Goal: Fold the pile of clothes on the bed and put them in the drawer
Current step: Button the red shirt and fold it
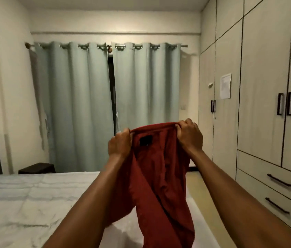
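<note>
**Red garment held up by its top edge, ready to fold**

While both arms reach out over the right edge of the bed (25,194), the dark red soft cloth garment (159,176) hangs in the air between them. The left hand (120,144) and the right hand (190,136) each pinch its bunched top hem, fingers curled round the fabric. It droops limp and creased, so it looks light and floppy, not slippery. Holding the two top corners seems the best grip, since it keeps the cloth spread. Closed drawers with dark bar handles (280,181) wait in the wardrobe at the right.
</note>
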Tool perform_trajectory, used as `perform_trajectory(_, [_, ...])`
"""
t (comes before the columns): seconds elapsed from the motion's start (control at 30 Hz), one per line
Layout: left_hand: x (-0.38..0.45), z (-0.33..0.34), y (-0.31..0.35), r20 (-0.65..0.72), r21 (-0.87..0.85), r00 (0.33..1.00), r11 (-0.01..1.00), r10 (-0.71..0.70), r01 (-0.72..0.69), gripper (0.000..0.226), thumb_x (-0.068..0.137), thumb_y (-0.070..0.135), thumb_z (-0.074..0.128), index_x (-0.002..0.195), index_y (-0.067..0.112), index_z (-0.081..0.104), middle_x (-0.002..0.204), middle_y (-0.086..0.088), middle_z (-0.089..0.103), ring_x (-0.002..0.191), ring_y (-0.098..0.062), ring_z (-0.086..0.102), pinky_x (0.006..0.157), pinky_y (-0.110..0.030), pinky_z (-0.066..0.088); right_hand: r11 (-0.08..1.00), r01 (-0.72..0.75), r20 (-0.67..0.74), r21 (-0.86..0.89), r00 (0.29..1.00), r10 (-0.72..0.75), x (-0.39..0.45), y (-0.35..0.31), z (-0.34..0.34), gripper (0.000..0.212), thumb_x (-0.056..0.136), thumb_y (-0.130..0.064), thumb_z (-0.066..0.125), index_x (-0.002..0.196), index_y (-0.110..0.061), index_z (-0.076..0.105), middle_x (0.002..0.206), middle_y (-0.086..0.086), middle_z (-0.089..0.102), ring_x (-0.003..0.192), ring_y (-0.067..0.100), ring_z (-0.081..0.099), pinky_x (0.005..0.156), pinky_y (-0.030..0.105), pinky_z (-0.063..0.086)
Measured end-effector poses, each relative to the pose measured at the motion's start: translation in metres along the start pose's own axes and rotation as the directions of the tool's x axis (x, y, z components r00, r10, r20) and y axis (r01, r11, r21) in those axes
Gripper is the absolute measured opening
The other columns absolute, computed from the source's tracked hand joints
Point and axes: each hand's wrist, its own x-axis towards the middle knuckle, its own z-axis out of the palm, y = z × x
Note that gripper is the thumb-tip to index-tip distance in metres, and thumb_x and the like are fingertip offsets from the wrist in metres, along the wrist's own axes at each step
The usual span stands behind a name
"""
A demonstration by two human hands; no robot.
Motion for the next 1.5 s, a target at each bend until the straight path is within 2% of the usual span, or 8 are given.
perform_trajectory(0.2, [0.097,-0.071,0.037,-0.214,-0.103,0.975,0.992,0.053,-0.076,0.021,0.100,0.016,0.050,0.106,0.008,0.068,0.102,-0.017,0.064,0.093,-0.039,0.061,0.079,-0.043,0.051,0.967,0.177,-0.052,-0.185,0.981,-0.189,0.093,-0.037,-0.086,0.021,0.093,-0.011,0.051,0.111,-0.010,0.061,0.109,0.009,0.065,0.093,0.033,0.063,0.067,0.035,0.044])
perform_trajectory(0.4, [0.133,-0.125,0.072,-0.292,-0.382,0.956,0.916,0.003,-0.120,0.024,0.103,0.026,0.047,0.107,0.009,0.064,0.100,-0.009,0.071,0.092,-0.030,0.066,0.072,-0.033,0.046,0.996,0.085,0.008,0.023,0.996,-0.086,0.115,-0.081,-0.119,0.022,0.089,-0.017,0.046,0.105,-0.013,0.059,0.107,0.009,0.060,0.091,0.035,0.060,0.075,0.036,0.042])
perform_trajectory(0.63, [0.134,-0.177,0.031,-0.220,0.073,0.899,0.925,0.379,-0.372,0.038,0.093,0.055,0.057,0.103,0.018,0.062,0.086,-0.013,0.071,0.080,-0.036,0.066,0.063,-0.035,0.043,0.804,0.588,0.059,-0.087,0.809,-0.585,0.114,-0.047,-0.139,0.043,0.095,-0.065,0.045,0.094,-0.024,0.057,0.086,-0.002,0.068,0.070,0.020,0.064,0.056,0.030,0.042])
perform_trajectory(0.83, [0.133,-0.168,0.020,0.031,0.241,0.824,0.796,0.566,-0.556,0.033,0.095,0.051,0.056,0.101,0.019,0.058,0.095,-0.003,0.070,0.084,-0.029,0.066,0.063,-0.035,0.044,0.800,0.459,0.046,-0.387,0.876,-0.480,0.132,-0.051,-0.151,0.031,0.102,-0.050,0.045,0.101,-0.030,0.069,0.088,-0.002,0.065,0.071,0.023,0.066,0.058,0.028,0.041])
perform_trajectory(1.1, [0.128,-0.146,0.055,-0.203,-0.208,0.978,0.978,-0.045,0.002,0.023,0.095,0.009,0.044,0.115,0.006,0.056,0.112,-0.016,0.060,0.099,-0.039,0.060,0.083,-0.043,0.046,0.995,0.053,0.185,0.081,0.980,-0.068,0.148,-0.084,-0.148,0.022,0.098,-0.019,0.053,0.105,-0.012,0.072,0.098,0.009,0.067,0.089,0.031,0.064,0.070,0.031,0.038])
perform_trajectory(1.2, [0.130,-0.146,0.040,-0.145,-0.413,0.985,0.910,-0.097,0.030,0.022,0.100,0.020,0.046,0.115,0.010,0.058,0.111,-0.015,0.067,0.101,-0.036,0.064,0.085,-0.040,0.049,0.879,-0.137,0.453,0.457,0.886,-0.097,0.145,-0.070,-0.159,0.020,0.095,-0.021,0.066,0.088,-0.005,0.075,0.072,0.003,0.067,0.064,0.015,0.059,0.059,0.026,0.043])
perform_trajectory(1.33, [0.129,-0.157,0.011,0.166,-0.361,0.979,0.931,0.115,-0.048,0.041,0.083,0.051,0.072,0.102,0.015,0.071,0.100,-0.002,0.071,0.092,-0.015,0.067,0.076,-0.030,0.053,0.882,-0.282,0.722,0.377,0.686,-0.090,0.133,-0.033,-0.155,0.035,0.083,-0.040,0.079,0.101,-0.011,0.079,0.094,0.009,0.078,0.085,0.024,0.075,0.082,0.036,0.060])
perform_trajectory(1.5, [0.122,-0.168,-0.019,0.664,-0.302,0.743,0.939,0.082,0.166,0.041,0.077,0.050,0.077,0.080,0.010,0.068,0.082,-0.007,0.070,0.070,-0.018,0.063,0.062,-0.026,0.051,0.820,-0.484,0.929,0.305,0.340,-0.145,0.125,-0.011,-0.135,0.038,0.095,-0.035,0.066,0.117,-0.005,0.071,0.116,0.017,0.072,0.101,0.030,0.071,0.088,0.040,0.059])
